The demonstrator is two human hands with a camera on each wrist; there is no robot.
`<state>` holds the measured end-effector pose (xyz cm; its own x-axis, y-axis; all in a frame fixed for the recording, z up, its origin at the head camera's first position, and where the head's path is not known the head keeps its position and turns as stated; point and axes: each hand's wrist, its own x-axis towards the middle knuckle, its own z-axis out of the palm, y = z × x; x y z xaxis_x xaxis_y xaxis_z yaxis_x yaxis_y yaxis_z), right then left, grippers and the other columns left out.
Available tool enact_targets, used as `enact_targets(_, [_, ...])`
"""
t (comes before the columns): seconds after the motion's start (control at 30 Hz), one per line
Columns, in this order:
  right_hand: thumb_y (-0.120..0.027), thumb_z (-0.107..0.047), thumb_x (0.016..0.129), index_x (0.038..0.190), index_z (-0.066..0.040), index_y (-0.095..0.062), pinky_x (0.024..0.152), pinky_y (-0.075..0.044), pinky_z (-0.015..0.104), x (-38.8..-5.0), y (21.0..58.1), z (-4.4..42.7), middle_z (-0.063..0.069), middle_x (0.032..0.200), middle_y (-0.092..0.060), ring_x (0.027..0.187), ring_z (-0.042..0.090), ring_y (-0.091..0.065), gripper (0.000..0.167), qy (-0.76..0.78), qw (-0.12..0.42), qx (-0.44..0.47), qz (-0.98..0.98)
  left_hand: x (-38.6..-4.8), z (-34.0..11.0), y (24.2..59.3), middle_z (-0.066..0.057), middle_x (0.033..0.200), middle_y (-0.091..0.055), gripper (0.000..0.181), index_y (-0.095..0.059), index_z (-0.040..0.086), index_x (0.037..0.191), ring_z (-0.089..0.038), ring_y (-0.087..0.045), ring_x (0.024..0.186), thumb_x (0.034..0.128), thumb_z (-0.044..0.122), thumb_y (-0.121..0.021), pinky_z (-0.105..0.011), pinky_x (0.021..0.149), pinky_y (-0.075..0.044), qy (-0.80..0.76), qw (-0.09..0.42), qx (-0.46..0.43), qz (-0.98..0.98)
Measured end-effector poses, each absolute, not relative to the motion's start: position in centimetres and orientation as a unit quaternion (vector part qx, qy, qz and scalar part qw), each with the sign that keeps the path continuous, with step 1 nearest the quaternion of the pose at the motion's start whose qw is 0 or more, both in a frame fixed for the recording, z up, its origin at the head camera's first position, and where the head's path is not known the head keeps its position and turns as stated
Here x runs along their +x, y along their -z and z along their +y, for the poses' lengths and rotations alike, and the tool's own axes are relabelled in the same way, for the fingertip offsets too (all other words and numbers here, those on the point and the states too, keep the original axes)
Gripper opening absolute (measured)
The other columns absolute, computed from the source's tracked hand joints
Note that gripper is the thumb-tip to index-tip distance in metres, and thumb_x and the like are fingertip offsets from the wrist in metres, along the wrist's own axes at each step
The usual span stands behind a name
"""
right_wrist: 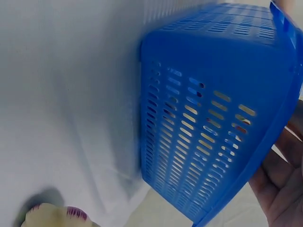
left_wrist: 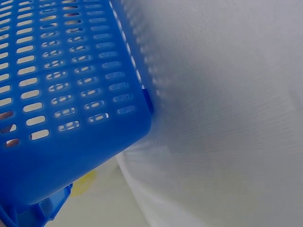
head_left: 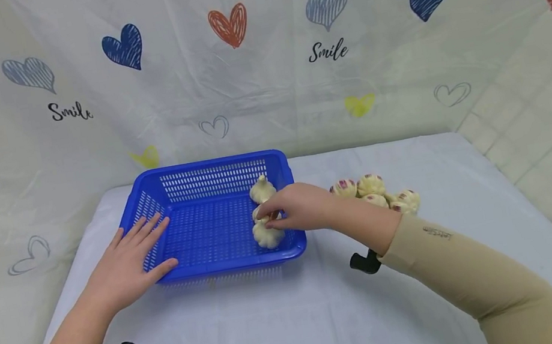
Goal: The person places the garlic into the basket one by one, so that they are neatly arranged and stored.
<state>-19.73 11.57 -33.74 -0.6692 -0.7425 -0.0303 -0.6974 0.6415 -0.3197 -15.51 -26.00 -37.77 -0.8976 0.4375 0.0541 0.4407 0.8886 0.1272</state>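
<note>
A blue perforated basket (head_left: 231, 264) stands on the white-covered surface with several garlic bulbs along its right side: one (head_left: 262, 191) at the back, one (head_left: 268, 236) in front, and a partly hidden one (head_left: 257, 215) between them. My right hand (head_left: 304, 207) reaches over the right rim, thumb and fingertips pinching the middle bulb. Spread fingers of my left hand (head_left: 124, 267) rest on the basket's left rim. The right wrist view has the basket wall (right_wrist: 203, 123) with my right hand (right_wrist: 284, 184) beyond its rim; in the left wrist view the basket (left_wrist: 85, 137) fills the left.
Several purple-marked garlic bulbs (head_left: 370, 185) lie right of the basket, beneath and beside my right forearm; part of one (right_wrist: 57, 217) shows in the right wrist view. A backdrop (head_left: 284, 91) printed with hearts hangs behind the table (head_left: 302, 326).
</note>
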Motion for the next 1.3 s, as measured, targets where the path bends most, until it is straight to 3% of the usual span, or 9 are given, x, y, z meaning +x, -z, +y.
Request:
enact_targets(0.37, [-0.07,-0.026,0.094,0.112,-0.022,-0.075,0.085,-0.054,0.025,-20.4,34.1,10.6,-0.01,0.1,-0.073,0.093,0.005,-0.066,0.019,0.071,0.105,-0.422,0.898,-15.2,-25.8,37.7,-0.011,0.164,-0.021,0.085,-0.021,0.021,0.16,-0.039,-0.017,0.149,0.093,0.06,-0.057,-0.057,0.121,-0.001,0.068,0.017,-0.215,-0.974])
enact_targets(1.3, [-0.069,-0.034,0.094,0.117,-0.024,-0.074,0.091,-0.053,0.028,-20.1,33.9,9.5,-0.01,0.109,-0.073,0.098,0.008,-0.066,0.025,0.009,0.146,-0.407,0.902,-15.3,-25.9,37.8,-0.011,0.164,-0.02,0.085,-0.019,0.021,0.16,-0.038,-0.013,0.15,0.0936,0.06,-0.056,-0.051,0.121,0.008,0.073,0.015,-0.217,-0.973])
